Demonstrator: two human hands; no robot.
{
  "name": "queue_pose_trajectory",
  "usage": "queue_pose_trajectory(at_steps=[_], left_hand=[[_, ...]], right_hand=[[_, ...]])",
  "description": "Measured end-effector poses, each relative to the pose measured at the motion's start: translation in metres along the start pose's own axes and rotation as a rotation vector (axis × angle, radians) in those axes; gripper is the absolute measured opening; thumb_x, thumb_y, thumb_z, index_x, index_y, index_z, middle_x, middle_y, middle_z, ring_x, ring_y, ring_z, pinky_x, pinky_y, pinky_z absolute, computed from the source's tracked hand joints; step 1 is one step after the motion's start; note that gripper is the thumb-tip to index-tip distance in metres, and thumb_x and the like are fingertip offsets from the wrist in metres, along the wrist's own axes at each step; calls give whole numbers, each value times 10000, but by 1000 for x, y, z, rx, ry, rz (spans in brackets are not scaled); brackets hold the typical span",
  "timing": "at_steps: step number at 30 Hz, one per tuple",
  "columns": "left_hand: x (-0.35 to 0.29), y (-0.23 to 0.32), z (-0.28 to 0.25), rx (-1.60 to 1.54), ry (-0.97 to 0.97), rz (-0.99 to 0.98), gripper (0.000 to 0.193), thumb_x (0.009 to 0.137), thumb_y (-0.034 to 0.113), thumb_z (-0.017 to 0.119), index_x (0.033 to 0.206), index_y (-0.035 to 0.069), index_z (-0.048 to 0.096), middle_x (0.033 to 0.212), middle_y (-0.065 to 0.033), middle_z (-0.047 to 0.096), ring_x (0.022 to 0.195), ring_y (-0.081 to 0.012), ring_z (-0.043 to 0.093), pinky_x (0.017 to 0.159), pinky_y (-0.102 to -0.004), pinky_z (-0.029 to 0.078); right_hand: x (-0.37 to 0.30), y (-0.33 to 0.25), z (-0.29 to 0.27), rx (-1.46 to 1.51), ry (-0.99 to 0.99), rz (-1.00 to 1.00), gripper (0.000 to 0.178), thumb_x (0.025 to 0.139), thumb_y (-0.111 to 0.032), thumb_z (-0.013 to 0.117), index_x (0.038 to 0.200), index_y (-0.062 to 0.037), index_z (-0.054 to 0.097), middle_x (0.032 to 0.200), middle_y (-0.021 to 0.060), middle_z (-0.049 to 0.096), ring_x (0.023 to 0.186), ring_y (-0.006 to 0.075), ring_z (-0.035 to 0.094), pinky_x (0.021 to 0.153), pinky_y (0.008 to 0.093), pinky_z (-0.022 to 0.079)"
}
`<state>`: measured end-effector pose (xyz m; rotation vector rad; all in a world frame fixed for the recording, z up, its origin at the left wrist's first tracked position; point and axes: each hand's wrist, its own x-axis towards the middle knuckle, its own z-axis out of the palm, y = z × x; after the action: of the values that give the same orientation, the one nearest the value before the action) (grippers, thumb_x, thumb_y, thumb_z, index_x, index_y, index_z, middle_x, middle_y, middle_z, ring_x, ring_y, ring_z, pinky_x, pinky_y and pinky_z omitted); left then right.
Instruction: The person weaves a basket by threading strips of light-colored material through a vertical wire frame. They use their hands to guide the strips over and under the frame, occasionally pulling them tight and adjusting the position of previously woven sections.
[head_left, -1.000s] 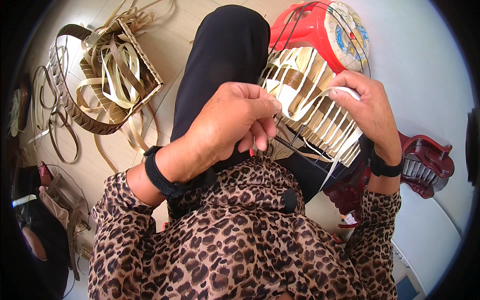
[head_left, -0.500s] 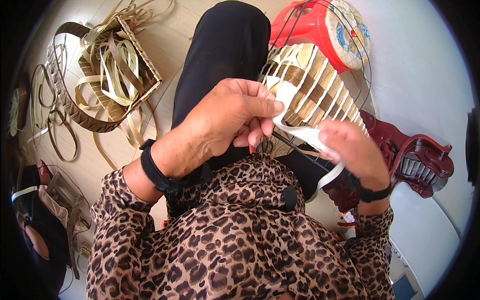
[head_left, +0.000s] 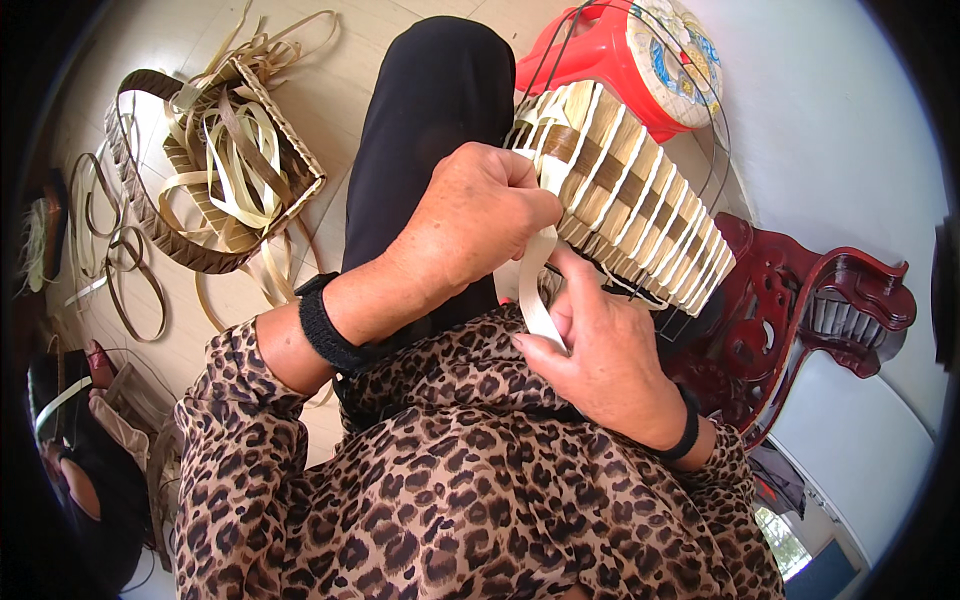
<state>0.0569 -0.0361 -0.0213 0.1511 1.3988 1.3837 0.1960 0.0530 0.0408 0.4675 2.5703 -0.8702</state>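
Woven basket (head_left: 650, 195), worked on a dark wire frame (head_left: 674, 318), lies tilted just right of the black-trousered leg (head_left: 435, 110), the point of reference. Its tan face is crossed by a brown band (head_left: 606, 177) and ribbed with cream cords. The left hand (head_left: 490, 210) pinches a cream strip (head_left: 537, 270) at the basket end nearest the leg; the strip curves down to the right hand (head_left: 605, 350), whose index finger is extended and whose other fingers curl beside it, how firmly cannot be told. Left of the leg, floor tiles (head_left: 345, 115) give open room, bounded by a second basket (head_left: 292, 130) filled with loose strips (head_left: 240, 165). Right of the leg, room is narrower: beyond the woven basket, thin wires arch before a red stool (head_left: 575, 62), and dark-red carved furniture (head_left: 775, 290) stands farther right.
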Motion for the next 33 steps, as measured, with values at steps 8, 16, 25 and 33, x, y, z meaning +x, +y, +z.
queue_pose_trajectory(at_steps=[8,16,25,33], left_hand=[[6,-10,-1,177,117,125,184,758,83,573,596,36,500,498,17,460,427,-41,398,382,-219,296],[0,-16,-4,178,123,262,66,787,52,550,726,32,536,590,43,470,503,-33,413,448,-210,331],[-10,-10,-18,53,-228,302,72,851,52,621,873,5,571,770,30,535,695,-20,477,620,-177,404],[-8,-22,1,398,166,734,139,790,49,709,808,10,576,717,-3,514,594,-51,481,524,-213,398]], right_hand=[[1,-3,10,-25,1,-10,595,767,-94,656,1271,31,365,719,168,614,653,329,639,587,407,502],[-3,-2,-36,77,133,-159,218,831,-1,565,1042,12,619,719,129,588,580,196,579,542,297,449],[13,6,-75,-38,188,-80,175,814,-36,603,978,-49,665,684,106,556,584,229,551,523,302,419],[34,32,-78,-134,272,-224,283,745,63,641,990,-75,675,770,87,576,640,207,574,574,282,446]])
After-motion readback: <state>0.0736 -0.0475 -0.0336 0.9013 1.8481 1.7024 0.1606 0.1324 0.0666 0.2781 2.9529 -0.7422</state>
